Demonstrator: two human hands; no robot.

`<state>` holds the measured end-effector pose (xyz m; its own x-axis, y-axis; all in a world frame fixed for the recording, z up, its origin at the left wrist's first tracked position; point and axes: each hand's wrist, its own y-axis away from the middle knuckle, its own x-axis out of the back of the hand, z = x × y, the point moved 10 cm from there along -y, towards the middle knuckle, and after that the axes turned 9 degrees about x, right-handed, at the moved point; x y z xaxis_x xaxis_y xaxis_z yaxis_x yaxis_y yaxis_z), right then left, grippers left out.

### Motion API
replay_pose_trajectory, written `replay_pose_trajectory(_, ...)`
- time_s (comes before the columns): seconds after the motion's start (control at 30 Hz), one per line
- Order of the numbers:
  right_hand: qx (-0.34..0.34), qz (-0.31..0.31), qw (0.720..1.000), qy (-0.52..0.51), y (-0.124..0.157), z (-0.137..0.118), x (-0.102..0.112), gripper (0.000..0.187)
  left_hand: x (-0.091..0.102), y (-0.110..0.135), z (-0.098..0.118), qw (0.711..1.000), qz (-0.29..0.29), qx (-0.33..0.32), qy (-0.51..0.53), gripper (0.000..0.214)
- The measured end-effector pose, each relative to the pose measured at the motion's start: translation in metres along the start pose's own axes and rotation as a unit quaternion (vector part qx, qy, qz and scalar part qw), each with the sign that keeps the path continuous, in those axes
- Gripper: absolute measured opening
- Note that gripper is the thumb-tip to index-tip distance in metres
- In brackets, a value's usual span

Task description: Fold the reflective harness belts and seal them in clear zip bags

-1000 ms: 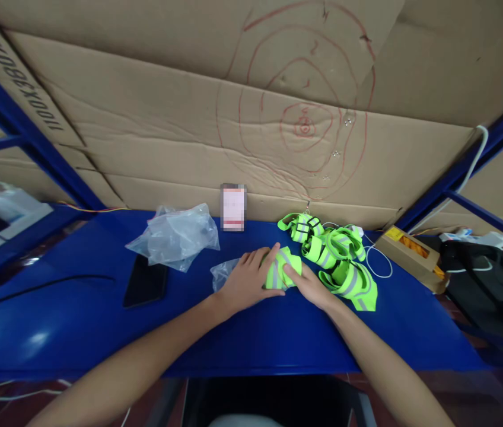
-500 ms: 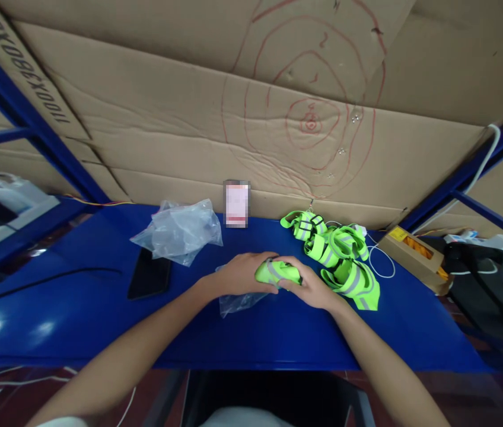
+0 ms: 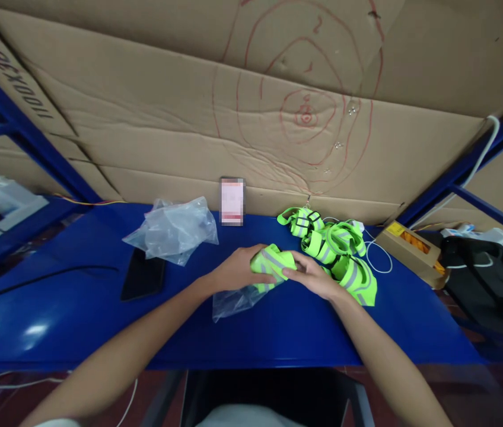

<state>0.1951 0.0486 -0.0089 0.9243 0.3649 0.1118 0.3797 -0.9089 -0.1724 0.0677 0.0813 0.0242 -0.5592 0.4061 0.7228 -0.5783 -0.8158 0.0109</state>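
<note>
On the table (image 3: pixel 300 332), far to my left, lies a phone (image 3: pixel 142 274), with spare bags (image 3: pixel 174 230) heaped just behind it, both well apart from my hands. My left hand (image 3: pixel 234 274) is curled shut over the left end of the neon bundle (image 3: pixel 269 265) and also touches the clear bag (image 3: pixel 234 299), which sags from under that hand down toward me and to the left. The bundle sits between my hands above the table's middle, its long axis running left to right. Its lower edge meets the bag, but I cannot tell if it is inside. My right hand (image 3: pixel 316 279) pinches the bundle's right end with its fingertips. The left hand is nearer the bag. Just behind my right hand lies the neon pile (image 3: pixel 336 249), and a box (image 3: pixel 409 246) stands farther right.
</note>
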Motion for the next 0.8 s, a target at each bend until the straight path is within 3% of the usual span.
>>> replay_pose_trajectory(0.2, 0.035, 0.056, 0.991, 0.113, -0.001, -0.004, 0.005, 0.035, -0.008, 0.008, 0.009, 0.999, -0.019, -0.014, -0.044, 0.087)
replay_pose_trajectory(0.37, 0.044, 0.065, 0.996, 0.045, -0.001, 0.002, -0.005, 0.041, -0.018, 0.014, 0.014, 0.997, -0.011, -0.024, -0.078, 0.092)
replay_pose_trajectory(0.5, 0.006, 0.080, 0.996, -0.031, -0.002, -0.001, 0.001, 0.043, -0.002, 0.010, 0.011, 0.999, 0.033, 0.001, -0.018, 0.085)
replay_pose_trajectory(0.6, 0.001, 0.083, 0.997, -0.007, -0.001, -0.013, 0.008, 0.040, 0.008, 0.007, 0.010, 0.998, 0.049, 0.009, 0.043, 0.080)
replay_pose_trajectory(0.7, 0.069, 0.049, 0.990, 0.110, -0.001, -0.032, 0.002, 0.047, 0.008, 0.008, 0.012, 0.999, 0.038, 0.008, 0.005, 0.079)
replay_pose_trajectory(0.8, 0.129, -0.044, 0.973, 0.187, 0.001, -0.036, -0.029, 0.063, 0.002, 0.012, 0.019, 0.998, -0.007, -0.015, -0.062, 0.081)
